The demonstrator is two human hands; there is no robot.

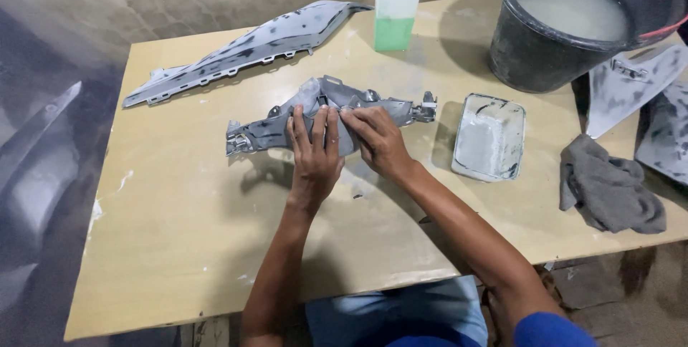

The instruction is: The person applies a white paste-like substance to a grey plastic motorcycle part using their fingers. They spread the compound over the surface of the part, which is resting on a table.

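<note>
A grey primed plastic panel with tabs and brackets lies across the middle of the wooden table. My left hand presses flat on its middle, fingers together and pointing away from me. My right hand rests just to the right, fingertips pinched on the panel's upper edge, possibly on a small scrap of abrasive paper, though I cannot tell. The panel's right end with a metal clip sticks out past my fingers.
A longer grey panel lies at the back left. A bottle of green liquid stands behind, a black bucket of cloudy water at the back right. A small rectangular tray, a grey rag and more panels are on the right.
</note>
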